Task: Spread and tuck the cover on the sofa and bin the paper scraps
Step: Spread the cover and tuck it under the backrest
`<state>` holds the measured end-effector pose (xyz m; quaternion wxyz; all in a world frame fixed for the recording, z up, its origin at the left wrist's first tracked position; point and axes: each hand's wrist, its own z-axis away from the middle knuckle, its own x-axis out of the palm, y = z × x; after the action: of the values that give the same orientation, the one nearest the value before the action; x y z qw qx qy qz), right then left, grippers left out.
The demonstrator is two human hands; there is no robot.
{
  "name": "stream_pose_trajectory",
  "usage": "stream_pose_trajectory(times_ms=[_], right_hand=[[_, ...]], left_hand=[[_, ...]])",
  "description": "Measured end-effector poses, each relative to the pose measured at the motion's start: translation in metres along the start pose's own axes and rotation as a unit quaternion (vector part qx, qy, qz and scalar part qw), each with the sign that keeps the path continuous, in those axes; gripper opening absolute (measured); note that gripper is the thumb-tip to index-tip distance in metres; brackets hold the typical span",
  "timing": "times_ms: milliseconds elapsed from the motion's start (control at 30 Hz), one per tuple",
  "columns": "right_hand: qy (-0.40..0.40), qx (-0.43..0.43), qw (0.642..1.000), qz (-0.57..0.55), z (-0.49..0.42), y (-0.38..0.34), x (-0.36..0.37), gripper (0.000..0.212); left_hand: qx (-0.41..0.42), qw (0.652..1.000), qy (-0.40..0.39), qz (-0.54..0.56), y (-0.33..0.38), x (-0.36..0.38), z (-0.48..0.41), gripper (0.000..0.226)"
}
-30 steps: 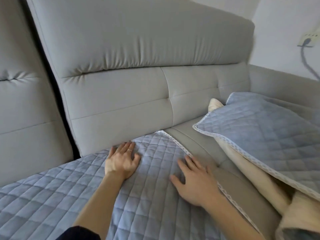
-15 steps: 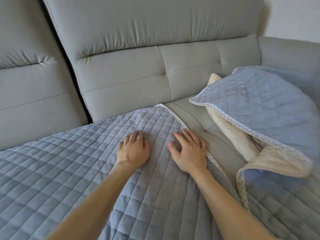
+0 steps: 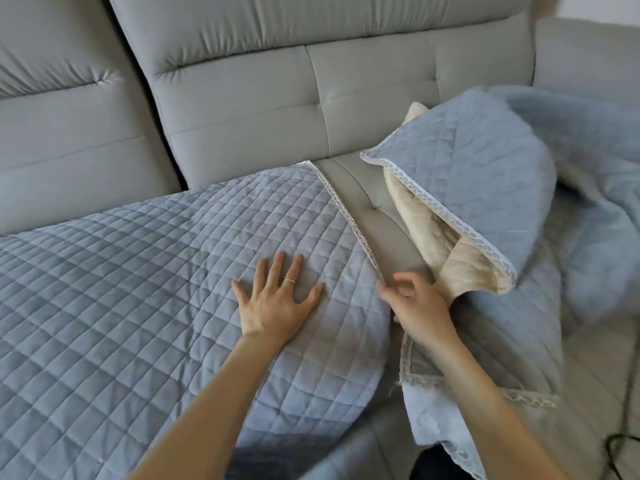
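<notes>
A blue quilted cover [image 3: 138,271] with a lace edge lies spread over the seat of the grey sofa [image 3: 242,109]. My left hand [image 3: 277,299] rests flat on it, fingers spread. My right hand [image 3: 412,303] is at the cover's lace edge [image 3: 349,216], fingers curled and seeming to pinch it. A second blue cover [image 3: 485,188] with a cream underside lies crumpled and folded back on the right of the seat. No paper scraps are in view.
A strip of bare grey seat [image 3: 374,216] shows between the two covers. The sofa's armrest [image 3: 588,53] rises at the far right. A black cable [image 3: 620,441] lies on the pale floor at the lower right.
Both hands slid back toward me across the cover. The right hand went from flat on the cover to its lace edge, with fingers curled. The view tilted down.
</notes>
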<state>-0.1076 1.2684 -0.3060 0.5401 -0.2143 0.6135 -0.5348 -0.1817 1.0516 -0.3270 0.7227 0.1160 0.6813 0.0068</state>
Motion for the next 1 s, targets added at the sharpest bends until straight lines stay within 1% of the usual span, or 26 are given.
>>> stream_pose_trajectory(times_ms=[67,100,133,200,233,267,300,333,367,400,433,467,500,533,600,700,733,767,800,833,867,900,933,967,1000], right_hand=[[-0.111,0.048,0.993,-0.005,0.012,0.001,-0.019,0.018],[-0.173,0.068,0.982,-0.016,0.017,-0.002,-0.025,0.012],[-0.224,0.079,0.97,-0.043,0.021,-0.001,-0.028,0.014],[-0.307,0.051,0.943,-0.115,0.032,0.005,-0.034,0.027],[-0.344,0.039,0.924,-0.163,0.036,0.011,-0.031,0.038],[-0.378,0.047,0.896,-0.229,0.043,0.017,-0.031,0.049],[-0.405,0.077,0.861,-0.298,0.052,0.023,-0.029,0.055],[-0.422,0.103,0.834,-0.34,0.062,0.029,-0.028,0.056],[-0.425,0.124,0.829,-0.342,0.07,0.033,-0.025,0.055],[-0.417,0.133,0.842,-0.316,0.074,0.036,-0.025,0.054],[-0.403,0.122,0.865,-0.273,0.074,0.035,-0.029,0.054],[-0.389,0.095,0.888,-0.227,0.069,0.032,-0.033,0.053],[-0.38,0.063,0.903,-0.188,0.061,0.026,-0.039,0.051],[-0.379,0.041,0.911,-0.158,0.056,0.018,-0.044,0.049],[-0.392,0.014,0.915,-0.094,0.05,0.008,-0.05,0.042],[-0.425,-0.059,0.903,0.02,0.063,0.003,-0.036,0.017],[-0.401,-0.079,0.912,0.024,0.069,0.002,-0.029,0.016],[-0.347,-0.096,0.933,0.0,0.074,0.002,-0.024,0.031],[-0.274,-0.104,0.955,-0.051,0.076,0.003,-0.021,0.044],[-0.21,-0.11,0.965,-0.111,0.076,0.005,-0.022,0.049],[-0.184,-0.109,0.962,-0.168,0.075,0.009,-0.026,0.049],[-0.199,-0.105,0.951,-0.212,0.075,0.008,-0.032,0.041],[-0.244,-0.098,0.941,-0.215,0.076,0.008,-0.038,0.027],[-0.302,-0.089,0.935,-0.165,0.076,0.009,-0.045,0.015],[-0.347,-0.087,0.931,-0.069,0.072,0.012,-0.051,0.023]], left_hand=[[-0.01,1.0,-0.009,-0.012,0.01,0.005,0.011,0.078],[-0.014,1.0,-0.013,-0.021,0.014,0.006,0.013,0.077],[-0.018,0.999,-0.017,-0.03,0.015,0.005,0.013,0.076],[-0.028,0.998,-0.032,-0.045,0.019,-0.001,0.013,0.075],[-0.035,0.997,-0.039,-0.05,0.019,-0.002,0.013,0.075],[-0.038,0.997,-0.047,-0.057,0.022,-0.003,0.018,0.074],[-0.04,0.996,-0.056,-0.061,0.025,-0.002,0.024,0.073],[-0.042,0.995,-0.067,-0.064,0.029,0.001,0.033,0.072],[-0.042,0.994,-0.08,-0.063,0.033,0.003,0.04,0.071],[-0.037,0.994,-0.092,-0.055,0.037,0.003,0.041,0.07],[-0.028,0.994,-0.098,-0.036,0.041,-0.001,0.037,0.07],[-0.013,0.995,-0.098,-0.018,0.047,-0.007,0.028,0.071],[0.004,0.995,-0.098,-0.006,0.054,-0.017,0.017,0.072],[0.016,0.995,-0.101,0.0,0.056,-0.025,0.008,0.073],[0.023,0.994,-0.107,0.009,0.058,-0.031,0.0,0.073],[-0.004,0.994,-0.113,0.001,0.035,-0.022,0.016,0.073],[-0.014,0.994,-0.109,0.0,0.027,-0.021,0.02,0.074],[-0.02,0.994,-0.104,-0.001,0.02,-0.022,0.021,0.075],[-0.024,0.995,-0.098,-0.003,0.015,-0.024,0.02,0.075],[-0.027,0.995,-0.095,-0.005,0.013,-0.025,0.019,0.076],[-0.027,0.995,-0.098,-0.005,0.013,-0.025,0.019,0.077],[-0.026,0.995,-0.101,-0.007,0.014,-0.023,0.019,0.077],[-0.025,0.994,-0.102,-0.008,0.015,-0.02,0.02,0.078],[-0.024,0.994,-0.103,-0.009,0.016,-0.018,0.021,0.078],[-0.024,0.994,-0.103,-0.011,0.017,-0.016,0.021,0.079]])
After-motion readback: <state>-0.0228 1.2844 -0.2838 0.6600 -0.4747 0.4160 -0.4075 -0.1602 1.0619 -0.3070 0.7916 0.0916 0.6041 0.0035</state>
